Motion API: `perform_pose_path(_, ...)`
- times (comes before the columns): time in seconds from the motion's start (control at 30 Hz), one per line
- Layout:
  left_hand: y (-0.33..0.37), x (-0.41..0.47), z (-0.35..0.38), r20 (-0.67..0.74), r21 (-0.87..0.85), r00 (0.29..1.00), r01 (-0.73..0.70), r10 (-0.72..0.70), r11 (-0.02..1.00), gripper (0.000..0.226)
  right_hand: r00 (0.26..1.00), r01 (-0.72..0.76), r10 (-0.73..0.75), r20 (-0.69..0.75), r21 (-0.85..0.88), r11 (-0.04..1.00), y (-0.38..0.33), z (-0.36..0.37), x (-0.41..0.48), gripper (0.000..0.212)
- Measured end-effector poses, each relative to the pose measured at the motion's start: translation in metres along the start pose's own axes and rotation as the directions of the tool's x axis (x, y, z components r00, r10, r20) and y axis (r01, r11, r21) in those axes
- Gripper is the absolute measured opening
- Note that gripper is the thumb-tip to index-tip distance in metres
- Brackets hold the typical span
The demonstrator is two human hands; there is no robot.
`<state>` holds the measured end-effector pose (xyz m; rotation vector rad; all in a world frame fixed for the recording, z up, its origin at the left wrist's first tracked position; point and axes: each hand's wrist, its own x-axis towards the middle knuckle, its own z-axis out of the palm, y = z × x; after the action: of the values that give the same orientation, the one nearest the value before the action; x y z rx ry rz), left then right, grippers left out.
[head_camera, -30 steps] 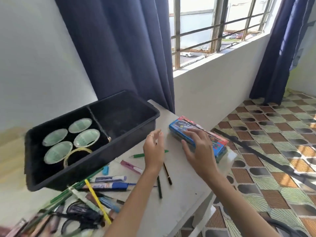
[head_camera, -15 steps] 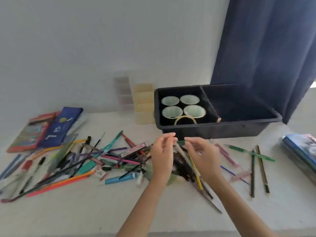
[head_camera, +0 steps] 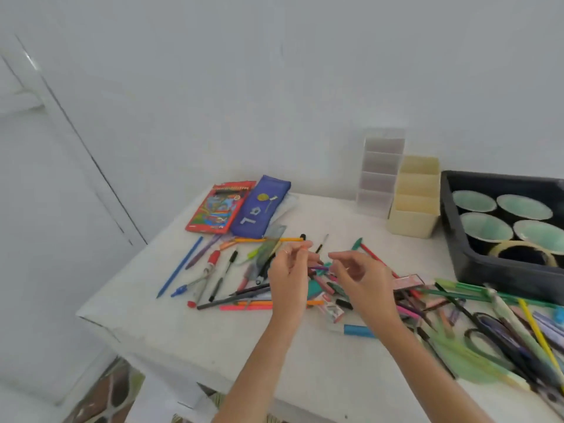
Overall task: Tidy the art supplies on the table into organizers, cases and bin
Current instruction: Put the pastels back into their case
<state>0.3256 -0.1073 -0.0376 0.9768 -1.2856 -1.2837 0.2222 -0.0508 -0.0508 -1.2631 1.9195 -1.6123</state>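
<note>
Many pens, pencils and markers (head_camera: 241,296) lie scattered over the white table (head_camera: 171,328). My left hand (head_camera: 288,273) and my right hand (head_camera: 361,280) hover side by side just above the middle of this pile, fingers loosely curled. I see nothing clearly held in either; a purple pen (head_camera: 319,268) lies between them. A red coloured-pencil box (head_camera: 219,209) and a blue pencil case (head_camera: 259,209) lie at the back left. A clear drawer organizer (head_camera: 381,172) and a cream organizer (head_camera: 415,199) stand at the back.
A black bin (head_camera: 488,271) at the right holds several pale green cups (head_camera: 485,228) and a tape roll (head_camera: 525,248). Black scissors (head_camera: 494,341) lie among pens at the right. A blue pencil (head_camera: 180,267) lies near the table's left edge. White wall behind.
My view has swung left from the blue box at the table's right end to the pen pile. Both hands left that box and came over the pile.
</note>
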Motion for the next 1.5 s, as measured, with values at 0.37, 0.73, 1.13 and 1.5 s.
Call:
perform_pose_path(0.37, -0.004, 0.088, -0.089, 0.011, 0.099, 1.0, -0.011, 0.01, 0.995, 0.02, 0.994, -0.099, 0.099, -0.052, 0.002, 0.995, -0.015, 0.111, 0.043, 0.019)
perform_pose_path(0.73, -0.016, 0.162, -0.085, -0.019, 0.115, 1.0, 0.009, -0.007, 0.993, 0.017, 0.97, -0.241, 0.242, -0.033, 0.017, 0.97, 0.006, 0.135, 0.121, 0.017)
perform_pose_path(1.13, -0.044, 0.223, -0.061, 0.049, 0.318, 0.999, 0.005, -0.022, 0.948, 0.021, 0.783, -0.586, 0.622, 0.004, 0.342, 0.735, 0.051, 0.166, 0.2, 0.043)
perform_pose_path(1.5, -0.056, 0.231, -0.049, 0.081, 0.316, 0.996, -0.059, 0.035, 0.947, 0.024, 0.828, -0.458, 0.561, 0.0, 0.578, 0.676, 0.036, 0.162, 0.208, 0.032)
